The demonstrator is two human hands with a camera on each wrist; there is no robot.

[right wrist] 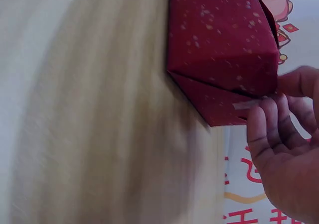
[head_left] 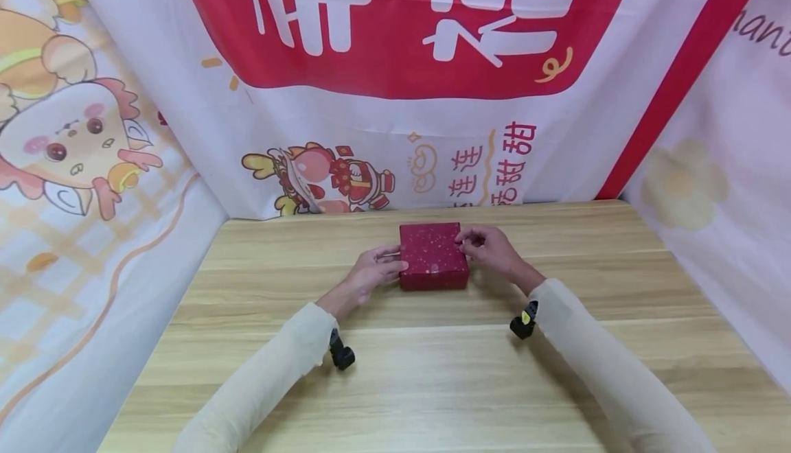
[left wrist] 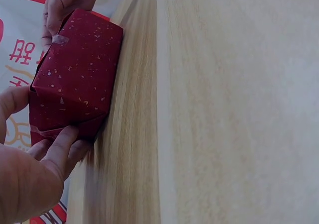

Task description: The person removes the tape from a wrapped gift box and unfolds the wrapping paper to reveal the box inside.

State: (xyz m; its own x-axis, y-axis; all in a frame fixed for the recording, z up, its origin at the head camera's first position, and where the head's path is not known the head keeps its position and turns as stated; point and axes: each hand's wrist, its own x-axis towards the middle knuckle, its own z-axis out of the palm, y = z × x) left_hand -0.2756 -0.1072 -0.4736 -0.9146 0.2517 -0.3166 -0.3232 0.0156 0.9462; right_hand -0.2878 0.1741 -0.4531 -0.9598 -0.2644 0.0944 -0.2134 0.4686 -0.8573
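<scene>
A box wrapped in dark red, speckled paper [head_left: 432,250] sits on the table. The left hand [head_left: 378,269] holds its left end. In the left wrist view the thumb [left wrist: 15,100] touches the top edge, while the fingers [left wrist: 64,142] lie against the folded end face. At the right end, the right hand [head_left: 488,248] has its thumb and curled fingertips together at the upper edge. A strip of clear tape [right wrist: 245,105] lies on the end flap there and runs under those fingertips. Another piece of tape [left wrist: 61,39] shows on the front top edge.
The wooden table [head_left: 426,370] ends at a white and red printed cloth [head_left: 402,117] behind the box. More printed cloth [head_left: 142,247] hangs at the left, and again [head_left: 698,233] at the right. Small black cameras [head_left: 341,351] are strapped to both wrists.
</scene>
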